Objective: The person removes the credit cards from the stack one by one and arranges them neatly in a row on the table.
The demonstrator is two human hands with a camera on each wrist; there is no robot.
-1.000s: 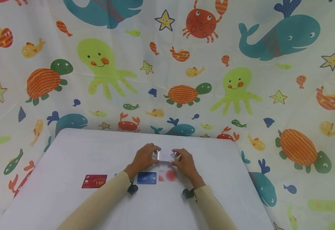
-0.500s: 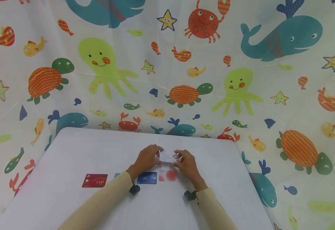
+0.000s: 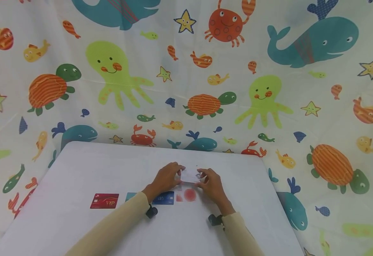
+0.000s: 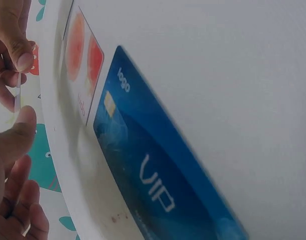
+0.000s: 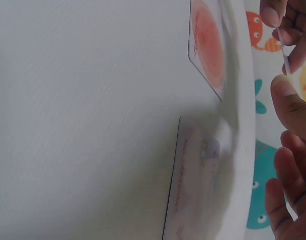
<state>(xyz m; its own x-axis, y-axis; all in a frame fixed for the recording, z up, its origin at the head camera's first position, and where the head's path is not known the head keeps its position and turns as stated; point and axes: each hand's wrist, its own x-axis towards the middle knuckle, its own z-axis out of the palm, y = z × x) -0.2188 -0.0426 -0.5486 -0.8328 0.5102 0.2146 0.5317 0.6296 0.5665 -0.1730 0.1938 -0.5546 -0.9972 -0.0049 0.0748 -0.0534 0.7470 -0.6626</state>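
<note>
Both hands hold a whitish card (image 3: 190, 176) by its two short ends, above the far middle of the table. My left hand (image 3: 166, 179) pinches the left end and my right hand (image 3: 212, 184) the right end, thumbs at the near edge. Edge-on, the card is a thin strip (image 4: 17, 92) in the left wrist view. Below the hands lie a blue VIP card (image 4: 147, 150) and a pale card with red circles (image 3: 186, 195). A whitish card with small print (image 5: 193, 185) lies on the table in the right wrist view.
A red VIP card (image 3: 104, 201) lies at the left of the row. Next to it a teal card (image 3: 130, 196) is mostly covered by the left forearm. The white table (image 3: 87, 163) ends at a curtain (image 3: 202, 124) printed with sea animals.
Both hands, with the card between them, have shifted slightly right and a little nearer. The cards on the table stay put; more of the teal one now shows.
</note>
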